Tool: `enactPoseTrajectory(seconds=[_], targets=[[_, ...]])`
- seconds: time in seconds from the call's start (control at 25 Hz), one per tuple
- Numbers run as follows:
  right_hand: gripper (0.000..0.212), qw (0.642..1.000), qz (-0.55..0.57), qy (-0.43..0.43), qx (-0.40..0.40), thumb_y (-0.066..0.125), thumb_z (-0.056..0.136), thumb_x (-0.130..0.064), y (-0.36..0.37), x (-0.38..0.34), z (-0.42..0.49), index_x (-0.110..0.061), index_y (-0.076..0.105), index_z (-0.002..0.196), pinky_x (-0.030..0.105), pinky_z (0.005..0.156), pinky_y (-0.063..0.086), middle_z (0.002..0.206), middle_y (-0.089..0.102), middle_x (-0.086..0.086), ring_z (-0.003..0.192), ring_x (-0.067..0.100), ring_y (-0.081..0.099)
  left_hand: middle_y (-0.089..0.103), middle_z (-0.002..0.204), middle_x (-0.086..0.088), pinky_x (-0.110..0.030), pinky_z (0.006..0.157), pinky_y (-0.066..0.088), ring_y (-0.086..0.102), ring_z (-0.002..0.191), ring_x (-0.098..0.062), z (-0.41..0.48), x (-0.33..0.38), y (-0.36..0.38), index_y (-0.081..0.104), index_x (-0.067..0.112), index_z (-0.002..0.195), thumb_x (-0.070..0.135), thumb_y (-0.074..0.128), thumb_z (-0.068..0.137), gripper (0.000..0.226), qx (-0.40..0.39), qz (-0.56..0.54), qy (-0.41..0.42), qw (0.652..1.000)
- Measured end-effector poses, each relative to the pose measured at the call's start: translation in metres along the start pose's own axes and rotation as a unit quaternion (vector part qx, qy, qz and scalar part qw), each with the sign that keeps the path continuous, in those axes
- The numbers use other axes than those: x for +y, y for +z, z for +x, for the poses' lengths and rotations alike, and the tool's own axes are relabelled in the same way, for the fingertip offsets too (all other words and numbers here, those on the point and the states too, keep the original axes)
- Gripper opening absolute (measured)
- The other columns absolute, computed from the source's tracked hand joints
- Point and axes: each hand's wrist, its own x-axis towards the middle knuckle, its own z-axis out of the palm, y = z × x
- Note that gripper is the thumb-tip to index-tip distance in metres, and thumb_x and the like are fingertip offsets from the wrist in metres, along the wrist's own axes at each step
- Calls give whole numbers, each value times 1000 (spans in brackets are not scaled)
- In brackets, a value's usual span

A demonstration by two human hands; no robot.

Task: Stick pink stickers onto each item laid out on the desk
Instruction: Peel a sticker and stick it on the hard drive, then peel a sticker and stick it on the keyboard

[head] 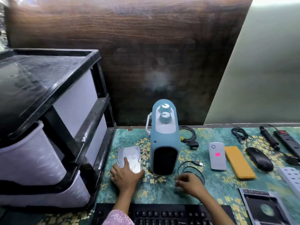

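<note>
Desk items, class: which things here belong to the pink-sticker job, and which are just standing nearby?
Part of the job:
left hand pressing on the hard drive
blue heater
white power bank, already carrying a pink sticker
yellow pouch
black mouse

Just nearby:
drawer unit
wooden panel

open tabletop [162,192]: bare strip between keyboard [162,215] and blue heater [164,143]
left: drawer unit [53,127] blocks
right: crowded with black mouse [259,159], cables

We see a black-framed plastic drawer unit with translucent white drawers [53,120] left of the dark wooden panel [138,54]; a pale green wall [263,70] stands right of that panel.
</note>
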Motion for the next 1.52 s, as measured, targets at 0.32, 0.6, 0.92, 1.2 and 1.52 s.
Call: enactPoseTrajectory(seconds=[0.32, 0.6, 0.92, 1.2, 1.52], targets=[[11, 987, 136, -18, 81, 57, 87, -8, -36, 20, -18, -15, 64, 84, 16, 48, 47, 73, 68, 0, 55, 7, 62, 8, 154, -20, -51, 115, 18, 10, 140, -39, -12, -9, 1, 20, 22, 146, 58, 62, 74, 91, -51, -34, 32, 998], [12, 966, 214, -54, 132, 56, 86, -2, -61, 43, -40, -8, 66, 83, 15, 46, 47, 72, 68, 8, 58, 12, 63, 66, 79, -3, -31, 68, 49, 62, 80, -26, -58, 16, -23, 64, 14, 84, 11, 66, 80, 5, 42, -318, 104, 941], [10, 970, 199, -80, 111, 54, 88, -5, -132, 92, -73, -7, 64, 90, 10, 47, 46, 78, 68, 12, 64, 14, 63, 59, 64, 12, -8, 59, 41, 53, 56, 6, -151, 94, 17, 60, 35, 70, 12, 63, 82, 26, -227, -288, 242, 899], [9, 956, 199, -55, 206, 60, 84, -4, -233, 184, -102, -7, 66, 90, 12, 46, 47, 75, 67, 13, 63, 16, 66, 59, 80, 14, -12, 65, 43, 55, 72, -1, -226, 220, 52, 58, 31, 85, 16, 59, 86, 15, -268, -298, 311, 862], [38, 892, -23, 172, 416, 69, 76, -13, -337, 334, -129, -2, 59, 110, 40, 82, 47, 110, 60, 25, 100, 38, 58, 61, 83, 8, -19, 70, 46, 56, 74, 1, -300, 320, 102, 59, 26, 91, 14, 58, 87, 13, -321, -272, 387, 821]])
